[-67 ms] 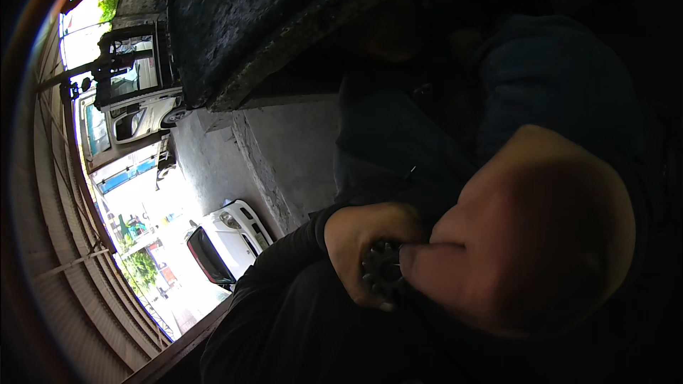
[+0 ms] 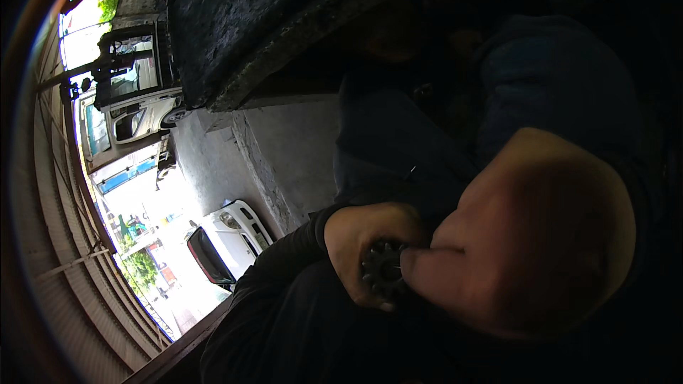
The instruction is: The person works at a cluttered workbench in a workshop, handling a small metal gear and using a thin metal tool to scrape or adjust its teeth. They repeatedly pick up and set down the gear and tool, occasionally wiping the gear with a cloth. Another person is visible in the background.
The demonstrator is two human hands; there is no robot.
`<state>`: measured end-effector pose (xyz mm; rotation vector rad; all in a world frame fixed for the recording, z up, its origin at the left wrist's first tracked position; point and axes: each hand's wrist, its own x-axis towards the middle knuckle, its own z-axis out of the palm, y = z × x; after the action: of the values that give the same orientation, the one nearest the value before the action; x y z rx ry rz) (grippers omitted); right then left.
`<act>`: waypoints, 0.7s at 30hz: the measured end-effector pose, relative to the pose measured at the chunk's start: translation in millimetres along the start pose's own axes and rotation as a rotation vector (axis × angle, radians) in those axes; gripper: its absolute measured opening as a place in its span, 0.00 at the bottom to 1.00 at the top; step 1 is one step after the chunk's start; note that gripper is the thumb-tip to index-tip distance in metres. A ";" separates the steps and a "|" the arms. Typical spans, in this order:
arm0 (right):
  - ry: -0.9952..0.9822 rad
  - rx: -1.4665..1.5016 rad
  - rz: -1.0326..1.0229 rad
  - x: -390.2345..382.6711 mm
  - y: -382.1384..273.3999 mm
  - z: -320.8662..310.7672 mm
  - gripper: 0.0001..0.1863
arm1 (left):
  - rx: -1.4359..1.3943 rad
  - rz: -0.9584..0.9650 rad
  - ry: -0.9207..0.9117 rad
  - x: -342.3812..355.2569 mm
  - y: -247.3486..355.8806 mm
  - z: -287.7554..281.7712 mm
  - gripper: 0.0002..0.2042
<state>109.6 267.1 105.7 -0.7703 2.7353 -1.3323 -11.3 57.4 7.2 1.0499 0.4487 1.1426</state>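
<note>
My left hand [image 2: 348,242], coming out of a dark sleeve, is wrapped round a small dark toothed gear [image 2: 384,271]. The gear's teeth and its central hole show between the fingers. Large and close in the picture, my right hand [image 2: 541,249] is curled and closed, its fingertip at the gear's right side, over part of the hole. A small pale glint shows by that fingertip; what the right hand pinches, if anything, is hidden. Deep shadow covers much of both hands' lower sides.
A big dark, scuffed curved metal part [image 2: 263,35] hangs above, close by. Grey concrete floor [image 2: 292,149] with a rough raised strip lies beyond. A white car [image 2: 235,238] and a pale vehicle [image 2: 139,121] stand farther left, near corrugated sheeting [image 2: 64,263]. Dark blue cloth [image 2: 555,78] is at upper right.
</note>
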 end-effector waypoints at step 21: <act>-0.067 -0.040 0.085 -5.3 -7.7 3.9 0.09 | -0.041 0.002 0.038 -0.6 -3.1 5.4 0.20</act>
<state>118.4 262.5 107.9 -0.6787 2.7179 -1.2167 -5.7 54.4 7.0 0.9948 0.4522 1.1705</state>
